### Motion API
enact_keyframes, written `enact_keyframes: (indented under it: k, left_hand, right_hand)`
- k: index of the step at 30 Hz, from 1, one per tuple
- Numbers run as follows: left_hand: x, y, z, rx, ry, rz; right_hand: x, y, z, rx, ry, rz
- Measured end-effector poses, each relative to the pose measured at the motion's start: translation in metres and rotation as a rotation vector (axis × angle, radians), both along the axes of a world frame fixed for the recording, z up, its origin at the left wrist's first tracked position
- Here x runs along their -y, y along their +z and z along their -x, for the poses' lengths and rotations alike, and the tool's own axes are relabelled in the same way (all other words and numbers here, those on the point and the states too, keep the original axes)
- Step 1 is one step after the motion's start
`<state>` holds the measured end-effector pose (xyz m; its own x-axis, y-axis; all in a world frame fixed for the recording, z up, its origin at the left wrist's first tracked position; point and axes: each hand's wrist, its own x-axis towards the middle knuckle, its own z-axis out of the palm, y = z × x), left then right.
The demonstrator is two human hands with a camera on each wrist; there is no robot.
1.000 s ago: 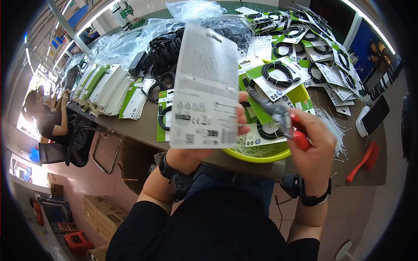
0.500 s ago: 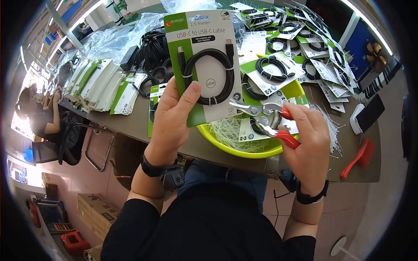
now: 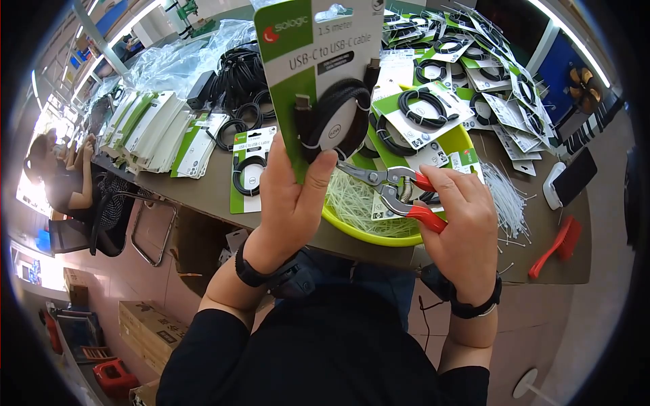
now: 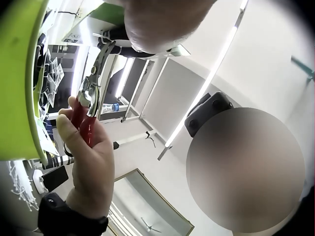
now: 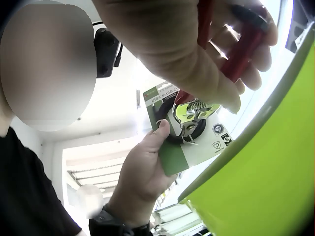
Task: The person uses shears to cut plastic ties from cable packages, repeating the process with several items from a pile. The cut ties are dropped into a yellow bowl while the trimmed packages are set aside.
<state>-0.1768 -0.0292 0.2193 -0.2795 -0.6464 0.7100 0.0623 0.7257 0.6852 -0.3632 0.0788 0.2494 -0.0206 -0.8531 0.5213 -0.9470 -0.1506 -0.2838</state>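
Observation:
My left hand [image 3: 292, 196] holds a green and white cable card [image 3: 291, 74] upright, thumb on its front near the bottom of the coiled black cable [image 3: 342, 108]. Red-handled cutters [image 3: 399, 193] are gripped in my right hand [image 3: 464, 233]; their tips reach the lower edge of the coil beside my left thumb. In the right wrist view the cutters' metal head [image 5: 192, 113] lies in front of the coil, near a white tie at its bottom. The left wrist view shows the cutters [image 4: 88, 98] in my right hand [image 4: 91, 167], with their tips close to the card.
A yellow-green basket [image 3: 379, 238] holds clipped white ties and carded cables. Carded cables [image 3: 494, 74] are heaped at the back right, flat cards [image 3: 149, 128] stacked at the left, black cables [image 3: 237, 81] behind. A red brush [image 3: 558, 247] lies at the right; a person [image 3: 61, 176] sits far left.
The card has turned from its back to its front, then tilted and risen closer to the head camera. The cutters have moved left and their tips now meet the coil's lower edge.

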Motion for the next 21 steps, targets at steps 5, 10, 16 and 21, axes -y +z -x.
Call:
enact_keyframes:
  k: [5,10,16,21]
  left_hand:
    - [-0.001,0.0,0.001,-0.124,-0.11,-0.062]
    - [-0.009,0.003,0.009,-0.33,-0.304,-0.375]
    - [-0.004,0.004,0.013,-0.396,-0.207,-0.289]
    - [-0.002,0.0,0.008,-0.244,-0.04,0.025]
  right_hand:
    - [0.001,-0.008,0.012,0.303,0.177,-0.193]
    - [0.001,-0.007,0.003,0.665,0.195,-0.145]
    - [0.001,0.002,-0.005,0.188,0.066,0.086]
    - [-0.001,0.0,-0.007,0.066,-0.001,0.088]
